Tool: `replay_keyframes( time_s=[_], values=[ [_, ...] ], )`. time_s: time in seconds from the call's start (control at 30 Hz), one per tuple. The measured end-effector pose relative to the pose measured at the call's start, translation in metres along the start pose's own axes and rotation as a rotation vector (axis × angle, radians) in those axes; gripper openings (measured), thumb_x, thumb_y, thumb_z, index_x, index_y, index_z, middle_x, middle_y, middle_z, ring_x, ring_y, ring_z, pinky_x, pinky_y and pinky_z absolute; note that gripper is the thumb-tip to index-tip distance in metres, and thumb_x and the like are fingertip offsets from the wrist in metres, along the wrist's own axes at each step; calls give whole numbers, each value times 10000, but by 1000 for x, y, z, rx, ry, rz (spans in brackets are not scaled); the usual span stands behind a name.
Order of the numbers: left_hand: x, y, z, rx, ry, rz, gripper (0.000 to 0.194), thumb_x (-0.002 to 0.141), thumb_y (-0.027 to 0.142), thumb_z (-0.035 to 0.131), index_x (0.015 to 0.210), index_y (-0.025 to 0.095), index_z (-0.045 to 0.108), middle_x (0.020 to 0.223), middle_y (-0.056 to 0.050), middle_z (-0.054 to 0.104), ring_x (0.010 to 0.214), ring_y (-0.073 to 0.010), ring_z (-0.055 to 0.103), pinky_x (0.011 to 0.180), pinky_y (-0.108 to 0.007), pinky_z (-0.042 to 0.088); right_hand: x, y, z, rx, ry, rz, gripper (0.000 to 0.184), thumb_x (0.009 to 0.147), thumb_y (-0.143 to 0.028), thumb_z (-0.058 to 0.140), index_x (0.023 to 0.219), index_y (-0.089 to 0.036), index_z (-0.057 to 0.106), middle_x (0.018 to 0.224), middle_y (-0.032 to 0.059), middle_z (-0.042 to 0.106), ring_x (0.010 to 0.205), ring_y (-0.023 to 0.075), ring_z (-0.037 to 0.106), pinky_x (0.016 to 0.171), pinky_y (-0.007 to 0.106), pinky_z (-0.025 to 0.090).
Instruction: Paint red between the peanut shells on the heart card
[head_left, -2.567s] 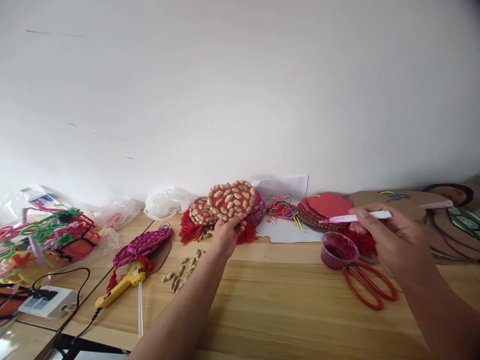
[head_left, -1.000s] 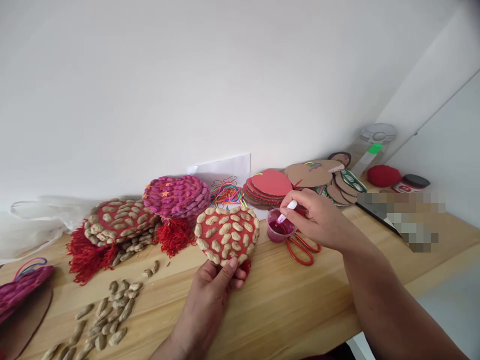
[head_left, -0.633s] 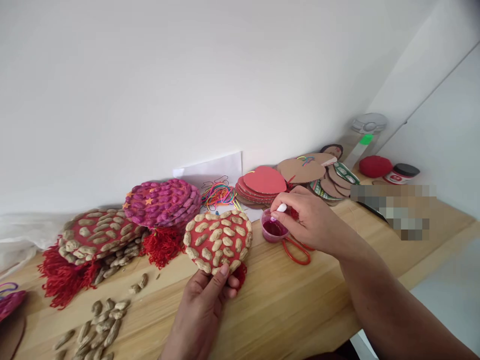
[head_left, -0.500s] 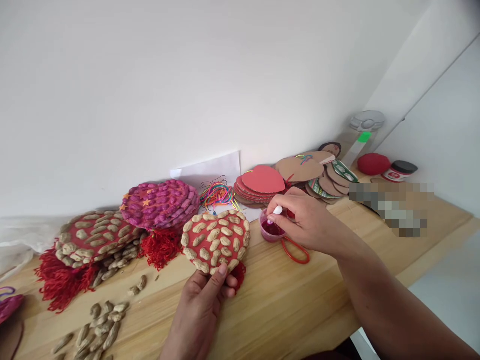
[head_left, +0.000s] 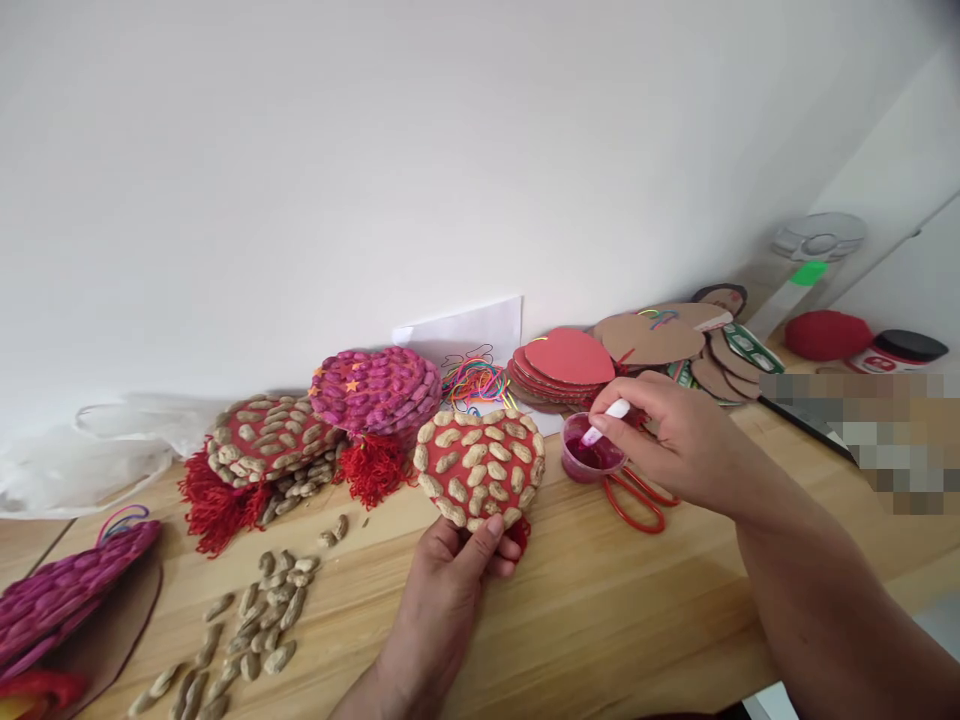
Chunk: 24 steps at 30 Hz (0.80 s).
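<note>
In my left hand is a red heart-shaped plaque covered with peanuts, gripped at its lower point between thumb and fingers. Red yarn shows behind that point. My right hand pinches a white-handled paintbrush; its lower end is inside a small clear cup of magenta paint, so the tip is hidden. Beside the cup lie red scissor handles, partly under my right wrist. Loose peanuts are scattered on the wooden table left of my left hand.
Behind stand peanut hearts with red tassels and stacked magenta-painted hearts. Further right are colored cords, red cardboard hearts, brown cardboard pieces, red yarn and a black-lidded jar. A plastic bag lies at left.
The view has swung left, so everything sits further right in the picture and more of the left side shows. The brush leans more in the cup. Both hands keep their holds.
</note>
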<state>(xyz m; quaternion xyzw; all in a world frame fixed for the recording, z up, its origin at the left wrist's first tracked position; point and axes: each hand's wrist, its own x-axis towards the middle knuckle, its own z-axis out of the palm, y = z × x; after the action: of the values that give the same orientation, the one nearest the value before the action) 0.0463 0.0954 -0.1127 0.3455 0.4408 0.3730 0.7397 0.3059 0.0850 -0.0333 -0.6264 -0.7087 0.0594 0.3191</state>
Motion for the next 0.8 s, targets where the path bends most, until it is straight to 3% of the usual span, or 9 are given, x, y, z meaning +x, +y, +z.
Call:
replay_keyframes(
  time_s=[0.23,0.57,0.8],
  values=[
    [-2,1,0,-2,-35,11,392,716,425,881,849,104,700,710,-74,719,617,-110,605,559,-204,473,-2,-8,-7,0,70,118,188,941,-368,564,803,-246,600,661,-19,634,578,154,554,590,314,393],
    [-1,-1,-2,37,-44,20,366,757,434,842,872,119,698,726,-67,714,629,-119,607,566,-215,470,-1,-10,-4,-34,91,65,180,944,-348,557,812,-237,609,675,-15,643,605,148,579,582,285,406],
    [-1,-2,-2,88,-46,16,365,780,441,815,882,110,699,713,-75,718,616,-122,609,568,-217,471,-5,-15,-5,89,363,72,118,960,-346,596,901,-254,641,707,-13,642,574,142,554,545,294,415]
  ],
)
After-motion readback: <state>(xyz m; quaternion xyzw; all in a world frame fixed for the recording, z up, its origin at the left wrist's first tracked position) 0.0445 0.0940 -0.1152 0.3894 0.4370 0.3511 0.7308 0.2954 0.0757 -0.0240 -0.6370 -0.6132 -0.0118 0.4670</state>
